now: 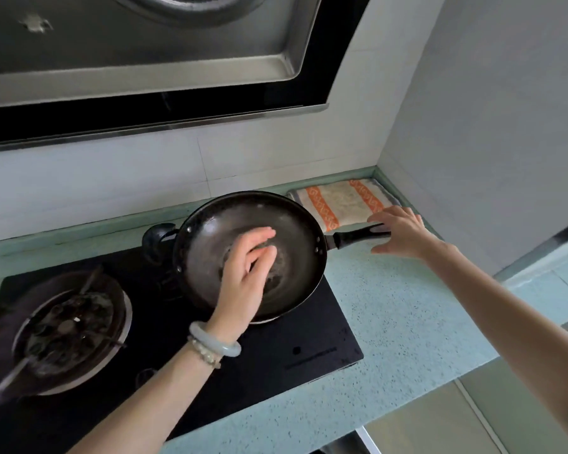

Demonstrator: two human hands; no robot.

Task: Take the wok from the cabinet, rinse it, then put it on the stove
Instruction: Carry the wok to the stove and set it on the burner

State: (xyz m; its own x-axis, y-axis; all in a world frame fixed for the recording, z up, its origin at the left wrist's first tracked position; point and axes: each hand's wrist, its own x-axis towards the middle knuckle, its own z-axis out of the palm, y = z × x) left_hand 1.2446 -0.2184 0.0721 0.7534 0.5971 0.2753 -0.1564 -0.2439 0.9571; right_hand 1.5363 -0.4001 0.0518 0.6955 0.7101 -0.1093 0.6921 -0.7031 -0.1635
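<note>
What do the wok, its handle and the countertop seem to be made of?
The wok looks like dark metal, probably steel or iron: it has a dull grey sheen inside and rivets near the rim. Its handle is matte black, likely plastic, though the blur leaves this open. The countertop seems to be smooth stone or composite, pale green with fine dark speckles.

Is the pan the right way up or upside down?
Right way up. The wok sits on the black stove with its hollow inside facing up, and its handle points right.
</note>
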